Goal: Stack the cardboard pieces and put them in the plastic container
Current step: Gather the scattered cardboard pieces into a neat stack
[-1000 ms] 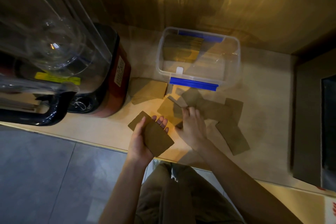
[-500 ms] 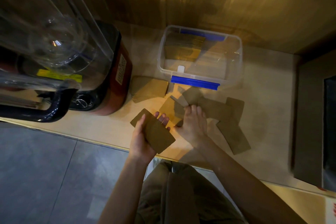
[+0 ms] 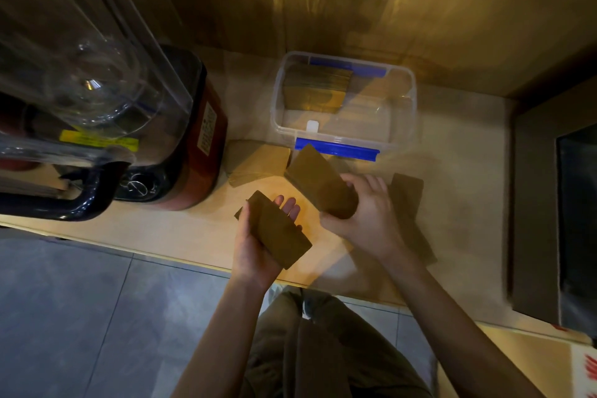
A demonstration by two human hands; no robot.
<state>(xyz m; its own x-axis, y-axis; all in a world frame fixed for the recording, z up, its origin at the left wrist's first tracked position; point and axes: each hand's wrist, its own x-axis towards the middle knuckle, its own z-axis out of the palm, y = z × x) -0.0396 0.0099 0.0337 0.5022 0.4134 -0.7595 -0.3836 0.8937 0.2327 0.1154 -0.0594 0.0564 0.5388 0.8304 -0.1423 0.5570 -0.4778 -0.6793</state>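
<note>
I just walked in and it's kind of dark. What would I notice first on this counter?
Probably the two hands in the middle: the left hand holds a stack of cardboard pieces, and the right hand lifts another bunch of cardboard. Just behind them sits a clear plastic container with blue clips and cardboard already inside. A big blender fills the left side.

Plastic container [image 3: 407, 126] open-topped; blender [image 3: 135, 126] blocks left; counter [image 3: 465, 191] right bare.
</note>
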